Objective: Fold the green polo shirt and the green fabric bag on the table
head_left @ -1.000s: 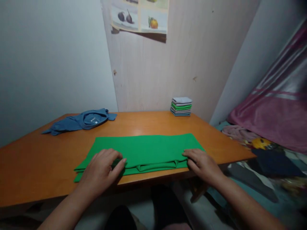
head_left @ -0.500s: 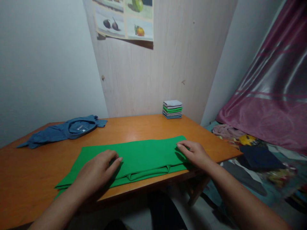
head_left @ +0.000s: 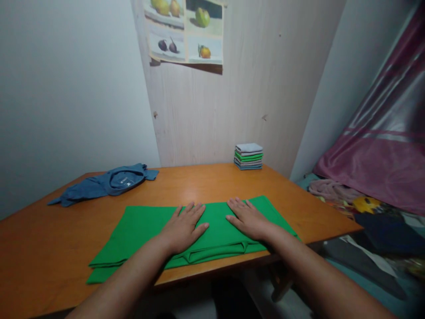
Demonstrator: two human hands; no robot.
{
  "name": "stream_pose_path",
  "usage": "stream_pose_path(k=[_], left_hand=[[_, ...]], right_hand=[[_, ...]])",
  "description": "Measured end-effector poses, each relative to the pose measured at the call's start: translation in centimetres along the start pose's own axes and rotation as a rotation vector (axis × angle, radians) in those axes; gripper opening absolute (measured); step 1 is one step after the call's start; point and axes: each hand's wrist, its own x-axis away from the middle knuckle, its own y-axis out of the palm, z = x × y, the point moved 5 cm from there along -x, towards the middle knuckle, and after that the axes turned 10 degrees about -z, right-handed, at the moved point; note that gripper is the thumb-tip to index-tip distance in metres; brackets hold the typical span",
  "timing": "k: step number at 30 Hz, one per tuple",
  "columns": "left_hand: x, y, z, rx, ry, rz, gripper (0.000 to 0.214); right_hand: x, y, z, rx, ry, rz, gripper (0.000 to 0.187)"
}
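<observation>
A green garment (head_left: 139,230), folded into a long band, lies along the near edge of the orange wooden table (head_left: 49,239). My left hand (head_left: 184,226) rests flat on its middle, fingers stretched out and pointing away from me. My right hand (head_left: 247,217) lies flat just to the right of it, fingers also spread on the cloth. Both palms press on the fabric and hold nothing.
A crumpled blue shirt (head_left: 106,186) lies at the table's far left. A small stack of folded cloths (head_left: 249,156) stands at the far right corner by the wall. Clothes and a pink blanket (head_left: 372,164) lie on a bed to the right.
Both hands left the ends of the green garment and came together at its middle, now flat with fingers out. The camera view shifted slightly.
</observation>
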Motion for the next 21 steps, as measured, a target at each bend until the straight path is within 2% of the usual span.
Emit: stream_pose_path(k=[3, 7, 12, 17, 21], left_hand=[[0.3, -0.4, 0.2, -0.001, -0.007, -0.008, 0.076], [0.3, -0.6, 0.4, -0.001, 0.003, -0.010, 0.076], [0.3, -0.4, 0.3, -0.013, 0.016, 0.002, 0.075], [0.3, -0.4, 0.0, -0.030, -0.002, -0.007, 0.076], [0.2, -0.5, -0.2, -0.061, -0.024, -0.010, 0.076]], right_hand=[[-0.2, -0.9, -0.4, -0.013, 0.026, -0.024, 0.078], [-1.2, -2.1, -3.0, -0.058, -0.005, 0.044, 0.077], [-1.7, -0.1, -5.9, -0.038, -0.115, -0.031, 0.075], [-0.4, 0.3, -5.3, -0.072, -0.113, -0.033, 0.080], [1.2, -0.3, -2.8, -0.093, -0.017, -0.019, 0.079]])
